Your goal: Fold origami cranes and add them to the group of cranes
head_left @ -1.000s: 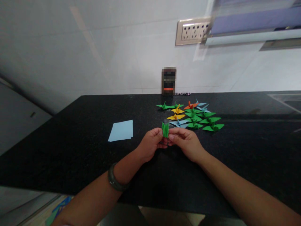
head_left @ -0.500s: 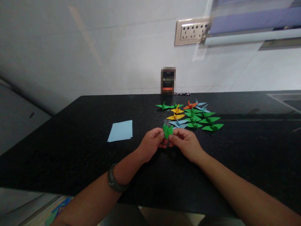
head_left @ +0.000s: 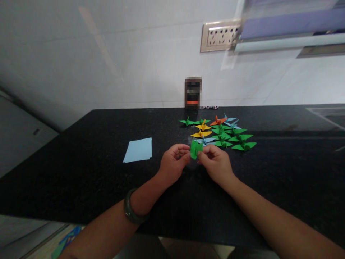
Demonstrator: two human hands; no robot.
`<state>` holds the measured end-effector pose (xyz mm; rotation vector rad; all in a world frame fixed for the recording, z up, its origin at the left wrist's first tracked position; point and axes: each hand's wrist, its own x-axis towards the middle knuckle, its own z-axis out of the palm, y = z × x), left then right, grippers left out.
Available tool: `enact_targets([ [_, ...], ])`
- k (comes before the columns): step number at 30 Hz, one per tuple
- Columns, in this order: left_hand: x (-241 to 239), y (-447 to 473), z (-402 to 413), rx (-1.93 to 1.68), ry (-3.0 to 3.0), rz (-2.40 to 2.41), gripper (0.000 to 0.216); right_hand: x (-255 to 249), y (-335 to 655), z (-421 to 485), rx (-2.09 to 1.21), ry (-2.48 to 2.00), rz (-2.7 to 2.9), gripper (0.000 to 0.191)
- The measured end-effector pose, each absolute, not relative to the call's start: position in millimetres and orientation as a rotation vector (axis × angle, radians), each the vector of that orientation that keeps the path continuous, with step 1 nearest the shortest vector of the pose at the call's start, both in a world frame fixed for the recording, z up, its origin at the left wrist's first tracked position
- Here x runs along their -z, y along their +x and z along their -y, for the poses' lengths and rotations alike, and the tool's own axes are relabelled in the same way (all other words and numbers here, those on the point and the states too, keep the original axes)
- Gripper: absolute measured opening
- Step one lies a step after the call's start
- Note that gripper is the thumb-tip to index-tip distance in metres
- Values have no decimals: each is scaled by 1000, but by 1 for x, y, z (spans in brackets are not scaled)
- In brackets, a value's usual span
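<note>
While the right hand [head_left: 215, 158] does the gripping, it has the folded green paper [head_left: 196, 148] pinched at the right edge, thumb pressed across the front at the lower corner, fingers tucked in behind. And look across at the left hand [head_left: 174, 163]: half open, fingers loosely bent, thumb pointing in towards the paper, a gap showing between thumb and fingers! Its tips sit right at the paper's left edge; touching or just short of it, I cannot tell. So the green paper is up between the 2 hands, over the black counter [head_left: 88, 180], just in front of a light blue crane [head_left: 209, 140]. Behind and to the right, what a line-up: 2 yellow cranes [head_left: 201, 134], 1 orange crane [head_left: 219, 122], and a crowd of green cranes [head_left: 244, 145] with wings spread. Over on the left lie the light blue sheets [head_left: 138, 149], a flat stack near the left hand. A dark bangle [head_left: 129, 208] circles the left wrist.
</note>
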<state>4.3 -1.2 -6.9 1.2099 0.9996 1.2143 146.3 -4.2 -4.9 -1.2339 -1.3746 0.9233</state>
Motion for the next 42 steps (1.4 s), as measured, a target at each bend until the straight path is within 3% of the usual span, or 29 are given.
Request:
enact_targets([
  [10,6,3,3,-1168,1335,-1015,19,4,145,3,-1197,-1147,1242,19],
  [16,6,2,2,-1189,1355,-1098,17,8,141,7,-1193,-1093,1385,18],
  [25,0,-1,8,-1272,1866,-1283,9,8,142,7,-1202,-1139,1325,22],
  [32,3,0,8,-1229,1696,-1139,22,9,147,5,-1106,-1115,1394,24],
  [36,4,-2,4,-1221,1711,-1125,14,8,151,4,-1060,-1055,1537,19],
  [42,3,-1,6,-1289,1587,-1071,12,-1,160,2,-639,-881,1907,10],
])
